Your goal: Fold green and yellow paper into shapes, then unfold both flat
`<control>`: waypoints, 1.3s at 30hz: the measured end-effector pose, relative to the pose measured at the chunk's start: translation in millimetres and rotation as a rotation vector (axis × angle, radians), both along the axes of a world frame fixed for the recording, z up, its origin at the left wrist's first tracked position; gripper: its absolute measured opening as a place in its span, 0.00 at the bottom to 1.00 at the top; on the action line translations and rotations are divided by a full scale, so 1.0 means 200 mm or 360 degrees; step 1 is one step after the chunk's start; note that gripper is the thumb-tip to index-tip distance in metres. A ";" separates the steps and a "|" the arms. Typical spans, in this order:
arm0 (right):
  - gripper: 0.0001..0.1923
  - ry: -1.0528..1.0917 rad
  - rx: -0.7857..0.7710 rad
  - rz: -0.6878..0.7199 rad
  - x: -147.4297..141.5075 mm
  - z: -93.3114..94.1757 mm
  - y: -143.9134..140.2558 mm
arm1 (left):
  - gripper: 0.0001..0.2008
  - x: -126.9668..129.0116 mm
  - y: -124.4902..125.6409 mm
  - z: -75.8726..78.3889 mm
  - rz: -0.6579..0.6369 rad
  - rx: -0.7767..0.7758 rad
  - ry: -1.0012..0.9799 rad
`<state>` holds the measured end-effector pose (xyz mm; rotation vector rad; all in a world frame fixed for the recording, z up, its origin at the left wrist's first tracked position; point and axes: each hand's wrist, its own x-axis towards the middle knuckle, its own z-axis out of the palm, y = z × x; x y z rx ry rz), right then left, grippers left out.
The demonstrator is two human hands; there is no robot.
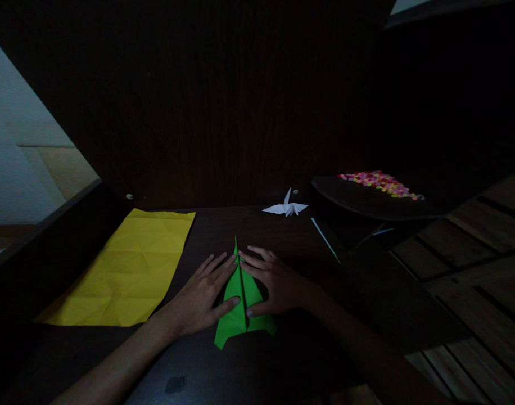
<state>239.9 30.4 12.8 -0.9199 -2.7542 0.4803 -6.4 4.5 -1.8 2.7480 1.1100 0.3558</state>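
Observation:
A folded green origami paper [235, 323] lies on the dark desk, its narrow point facing away from me and a crease running down its middle. On its left half rests my left hand [209, 292], fingers stretched forward and thumb on the paper near the crease. My right hand [274, 281] lies over the right half with fingers spread, the thumb touching the paper beside the centre line. Both hands press from above, and neither grips the paper. Parts of its side edges are hidden under the fingers.
A creased yellow sheet [135, 270] lies on the left. A white origami crane [287, 209] stands at the back, with a thin paper strip [325, 241] to its right. Small colourful pieces [379, 183] are heaped on a corner shelf [358, 203]. A dark panel [224, 101] rises behind.

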 end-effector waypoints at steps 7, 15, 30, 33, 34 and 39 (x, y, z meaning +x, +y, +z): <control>0.57 -0.0032 -0.0049 0.0011 0.00 0.00 0.00 | 0.45 0.00 0.00 0.00 -0.0013 0.0003 0.0014; 0.54 0.0010 0.0016 0.0001 -0.01 -0.02 -0.01 | 0.35 0.01 -0.02 0.02 0.0005 -0.0061 -0.0016; 0.53 0.0003 -0.0041 0.0006 0.00 -0.01 -0.01 | 0.38 0.01 -0.03 0.02 0.0002 -0.0080 -0.0010; 0.53 0.0001 -0.0038 0.0013 0.00 -0.01 0.00 | 0.38 0.01 -0.03 0.02 -0.0011 -0.0061 -0.0032; 0.53 0.0004 -0.0033 0.0018 0.00 -0.02 0.00 | 0.38 0.01 -0.03 0.02 -0.0009 -0.0058 -0.0031; 0.53 0.0022 -0.0023 0.0029 0.01 -0.02 0.00 | 0.36 0.02 -0.02 0.01 0.0026 -0.0027 0.0004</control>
